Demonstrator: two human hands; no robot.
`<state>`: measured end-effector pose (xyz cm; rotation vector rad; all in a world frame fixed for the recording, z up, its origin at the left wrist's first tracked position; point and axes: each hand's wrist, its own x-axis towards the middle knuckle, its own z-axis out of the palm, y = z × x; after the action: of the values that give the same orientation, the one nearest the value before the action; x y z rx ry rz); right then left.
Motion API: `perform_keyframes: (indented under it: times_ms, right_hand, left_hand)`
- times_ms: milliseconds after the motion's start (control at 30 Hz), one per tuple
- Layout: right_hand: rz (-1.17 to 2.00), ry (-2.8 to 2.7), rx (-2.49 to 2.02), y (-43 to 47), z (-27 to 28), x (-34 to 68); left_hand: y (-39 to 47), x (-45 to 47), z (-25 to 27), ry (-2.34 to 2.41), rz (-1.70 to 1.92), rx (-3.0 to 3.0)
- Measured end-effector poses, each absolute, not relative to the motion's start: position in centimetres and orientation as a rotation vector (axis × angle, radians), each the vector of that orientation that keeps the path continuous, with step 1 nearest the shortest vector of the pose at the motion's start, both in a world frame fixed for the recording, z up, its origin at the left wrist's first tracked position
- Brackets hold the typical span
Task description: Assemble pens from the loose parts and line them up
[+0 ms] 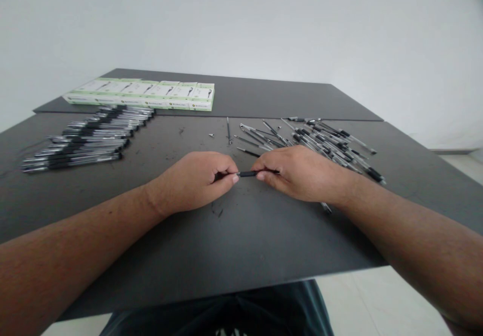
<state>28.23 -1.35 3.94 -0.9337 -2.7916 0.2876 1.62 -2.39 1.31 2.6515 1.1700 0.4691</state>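
Observation:
Between my two hands, over the middle of the dark table, lies a pen with a black grip. My left hand pinches its left end between thumb and forefinger. At the other end, my right hand is closed around the pen, with thumb and fingers together. Its far end is partly hidden by the right hand. Just beyond the right hand lie loose dark refills and clear barrels with black grips. A small pale tip piece rests beyond the left hand.
Pens lie in a slanting row on the left of the dark table. Behind them stands a row of white and green boxes. A single refill lies near the middle. Scattered dark bits are on the tabletop.

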Motion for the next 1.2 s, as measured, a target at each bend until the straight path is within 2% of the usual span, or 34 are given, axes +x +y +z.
perform_keyframes:
  times_ms: [200,1200]
  right_hand:
    - [0.266,-2.777,-0.846,-1.18,3.79,28.38]
    - [0.365,-2.792,-0.949,-1.3,3.99,28.23]
  left_hand:
    - [-2.46,1.65,1.33,1.185,0.461,2.645]
    - [-2.39,1.5,1.08,1.143,0.506,2.636]
